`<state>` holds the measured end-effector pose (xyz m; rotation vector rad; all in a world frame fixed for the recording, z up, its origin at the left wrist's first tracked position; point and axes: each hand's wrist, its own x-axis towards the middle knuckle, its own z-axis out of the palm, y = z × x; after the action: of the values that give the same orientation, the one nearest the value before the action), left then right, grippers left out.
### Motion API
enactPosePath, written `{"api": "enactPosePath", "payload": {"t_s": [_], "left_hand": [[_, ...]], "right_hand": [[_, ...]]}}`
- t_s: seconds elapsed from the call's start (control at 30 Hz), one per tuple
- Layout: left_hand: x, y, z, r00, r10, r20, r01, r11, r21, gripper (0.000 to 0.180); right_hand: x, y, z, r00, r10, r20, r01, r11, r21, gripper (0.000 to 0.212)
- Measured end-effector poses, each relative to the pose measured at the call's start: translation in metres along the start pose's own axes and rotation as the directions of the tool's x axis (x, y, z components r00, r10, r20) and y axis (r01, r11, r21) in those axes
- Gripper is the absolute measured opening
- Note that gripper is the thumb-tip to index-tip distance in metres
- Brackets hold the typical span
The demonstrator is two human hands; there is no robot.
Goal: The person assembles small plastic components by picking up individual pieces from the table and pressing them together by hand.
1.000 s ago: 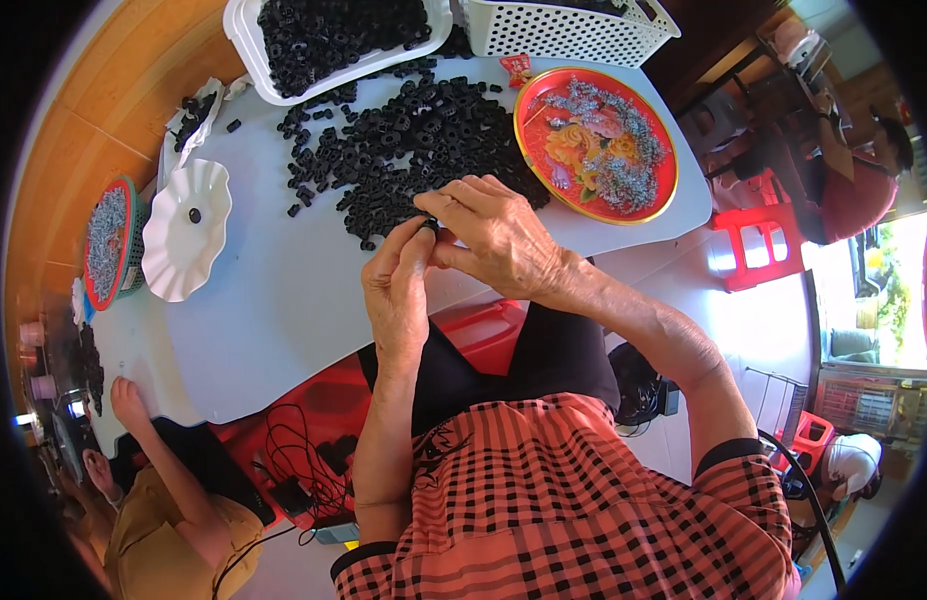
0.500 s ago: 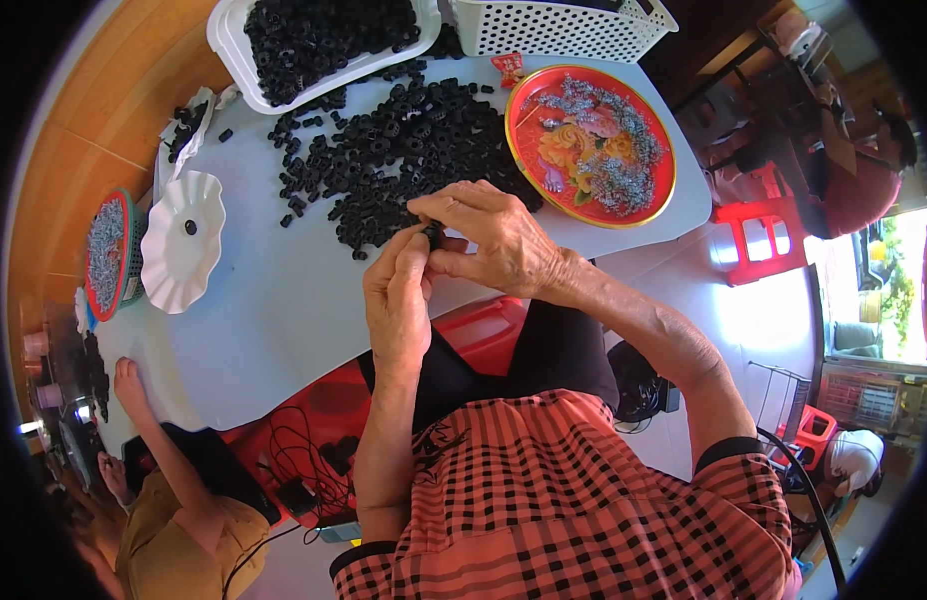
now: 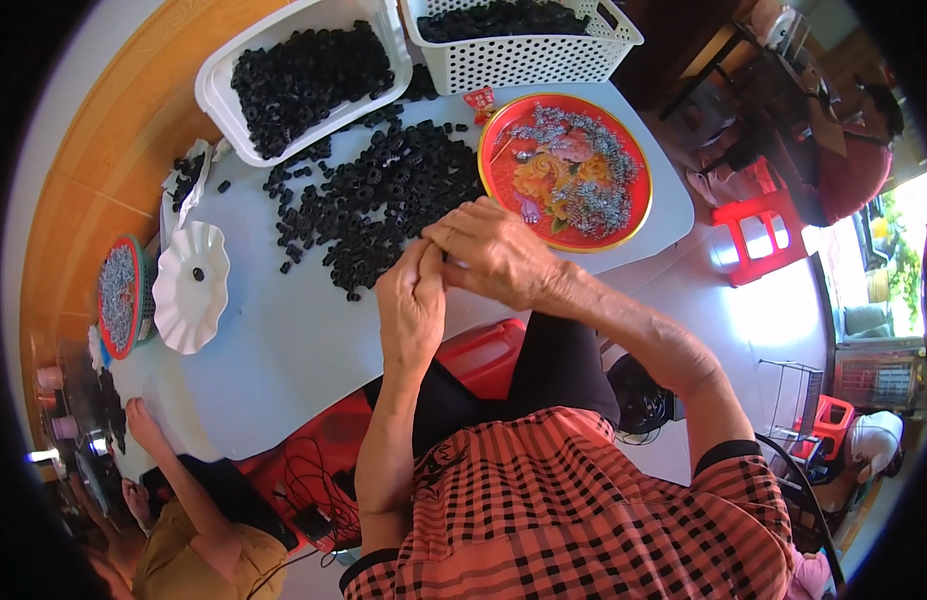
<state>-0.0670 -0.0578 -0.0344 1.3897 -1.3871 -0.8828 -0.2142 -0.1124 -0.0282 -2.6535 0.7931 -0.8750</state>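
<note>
Just below the heap of black rubber rings [image 3: 374, 200] on the desk [image 3: 284, 330], left hand [image 3: 412, 305] and right hand [image 3: 494, 255] meet fingertip to fingertip — whatever they pinch is hidden; work best kept low, near the heap.

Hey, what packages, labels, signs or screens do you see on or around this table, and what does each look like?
Small red packet or tag: on the pale table, between the white perforated basket and the round red floral tray; roughly rectangular, red with light markings.
Crumpled whitish wrapper or bag: near the table's left edge, above the white scalloped dish; holds a few black rings.
No signs or screens can be made out.
</note>
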Motion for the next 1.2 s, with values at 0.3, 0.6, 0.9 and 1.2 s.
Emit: {"api": "enactPosePath", "payload": {"t_s": [0.3,0.6,0.9,1.2], "left_hand": [[-0.021,-0.015,-0.005,0.994,-0.078,-0.079,0.044,0.933,-0.358,0.033],[-0.030,-0.028,-0.012,0.991,-0.073,-0.114,0.029,0.935,-0.353,0.025],[-0.028,-0.021,-0.011,0.997,-0.033,-0.076,0.003,0.932,-0.362,0.022],[-0.020,-0.020,-0.015,0.973,-0.118,-0.196,0.010,0.878,-0.479,0.021]], "right_hand": [[0.083,0.098,-0.094,0.932,0.000,-0.362,-0.071,0.980,-0.183,0.024],[0.113,0.069,-0.002,0.976,-0.185,-0.118,0.184,0.983,-0.022,0.017],[0.109,0.059,0.035,0.974,-0.098,0.205,0.156,0.944,-0.290,0.013],[0.070,0.022,0.011,0.971,-0.222,0.092,0.233,0.963,-0.136,0.020]]}}
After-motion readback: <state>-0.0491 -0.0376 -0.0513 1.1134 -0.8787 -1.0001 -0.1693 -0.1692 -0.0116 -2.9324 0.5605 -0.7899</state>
